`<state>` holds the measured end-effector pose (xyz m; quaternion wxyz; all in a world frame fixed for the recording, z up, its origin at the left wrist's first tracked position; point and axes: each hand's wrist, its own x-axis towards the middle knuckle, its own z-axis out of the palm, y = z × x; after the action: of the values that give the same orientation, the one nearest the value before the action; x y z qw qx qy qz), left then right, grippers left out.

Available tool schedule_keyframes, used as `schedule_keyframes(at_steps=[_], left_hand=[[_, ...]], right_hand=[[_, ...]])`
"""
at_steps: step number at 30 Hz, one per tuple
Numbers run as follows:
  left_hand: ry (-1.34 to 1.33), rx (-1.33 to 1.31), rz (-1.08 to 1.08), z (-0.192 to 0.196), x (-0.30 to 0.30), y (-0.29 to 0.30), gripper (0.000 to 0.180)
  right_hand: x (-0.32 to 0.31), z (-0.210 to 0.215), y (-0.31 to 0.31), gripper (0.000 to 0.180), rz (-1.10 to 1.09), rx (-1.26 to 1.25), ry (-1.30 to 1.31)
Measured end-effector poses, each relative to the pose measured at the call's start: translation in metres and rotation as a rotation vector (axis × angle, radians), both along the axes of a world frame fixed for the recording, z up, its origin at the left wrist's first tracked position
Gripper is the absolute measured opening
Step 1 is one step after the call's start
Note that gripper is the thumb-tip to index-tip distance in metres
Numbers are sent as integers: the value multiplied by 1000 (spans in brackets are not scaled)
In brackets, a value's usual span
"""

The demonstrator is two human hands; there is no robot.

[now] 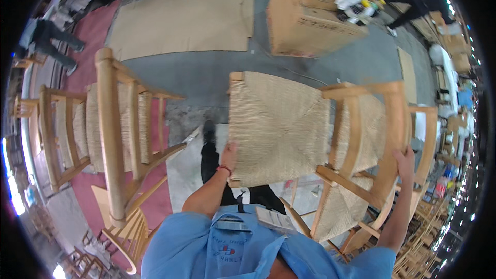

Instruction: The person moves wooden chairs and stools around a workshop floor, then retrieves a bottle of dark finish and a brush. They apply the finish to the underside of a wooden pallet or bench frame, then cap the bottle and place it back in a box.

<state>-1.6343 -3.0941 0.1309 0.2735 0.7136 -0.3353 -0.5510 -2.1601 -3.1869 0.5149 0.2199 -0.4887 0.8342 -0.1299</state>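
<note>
In front of me is a wooden chair with a woven cord seat (279,129); its pale frame and slatted backrest (395,134) extend to the right. My left hand (229,156), with a red band at the wrist, grips the seat's left edge near its front corner. Around the outer rail of the backrest is my right hand (404,163); some of its fingers are hidden behind the wood. Below and beyond this chair, other woven seats (343,209) show, partly covered by it.
More wooden chairs (111,139) stand on a red mat (155,196) at my left. Flattened cardboard (181,23) lies on the floor ahead, beside a big carton (294,20) topped with items. One person (51,41) bends at far left; another (418,0) is at far right.
</note>
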Motion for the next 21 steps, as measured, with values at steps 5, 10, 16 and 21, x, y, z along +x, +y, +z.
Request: schedule_keyframes(at_steps=[5, 10, 16, 21], left_hand=[[179, 32, -294, -3, 20, -5, 82], [-43, 377, -1143, -3, 58, -77, 90], [-306, 233, -1189, 26, 117, -172, 67], [-335, 223, -783, 54, 190, -213, 55]], right_hand=[[2, -35, 5, 66, -219, -86, 286], [43, -38, -8, 65, -292, 83, 598], [89, -22, -24, 68, -468, 162, 715], [97, -23, -19, 69, -490, 114, 727]])
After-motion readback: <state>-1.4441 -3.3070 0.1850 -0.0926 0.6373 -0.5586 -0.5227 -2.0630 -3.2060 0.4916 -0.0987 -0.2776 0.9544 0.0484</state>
